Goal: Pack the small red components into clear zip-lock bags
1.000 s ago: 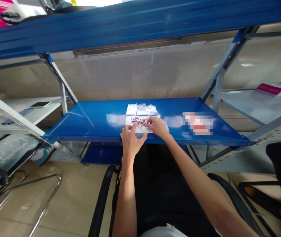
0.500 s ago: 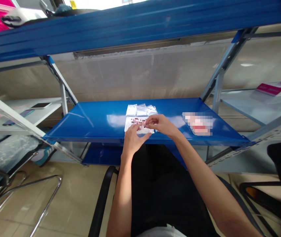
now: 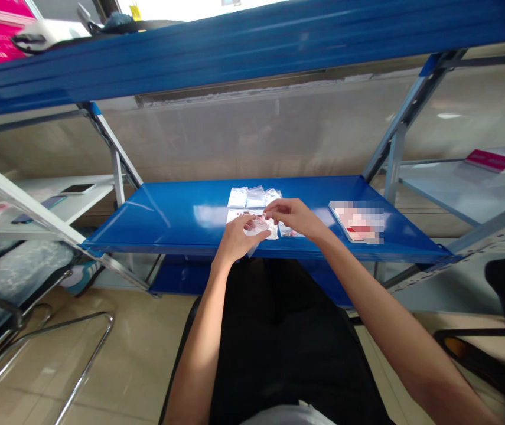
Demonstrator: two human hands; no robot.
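Note:
My left hand (image 3: 238, 237) is closed on a small clear plastic bag (image 3: 260, 223), thumb in front and fingers behind. My right hand (image 3: 291, 215) pinches at the bag's top; whatever its fingertips hold is too small to make out. Beneath both hands lies a white sheet (image 3: 233, 215) with small red and dark pieces on it, mostly covered by the hands. Just behind it, several flat clear zip bags (image 3: 254, 196) lie in an overlapping row. Another small clear bag (image 3: 288, 231) rests by my right wrist, with something pale inside.
The blue shelf (image 3: 168, 212) carries a flat, blurred-out phone-like object (image 3: 355, 223) to the right. Metal posts (image 3: 117, 168) stand at the sides, and a blue upper shelf (image 3: 252, 50) crosses above. At left, a side shelf (image 3: 88, 203) holds phones near another person's hand.
My left hand has lifted off the small pieces and now holds a clear bag. My right hand has moved slightly up to the bag's top. The view has shifted slightly.

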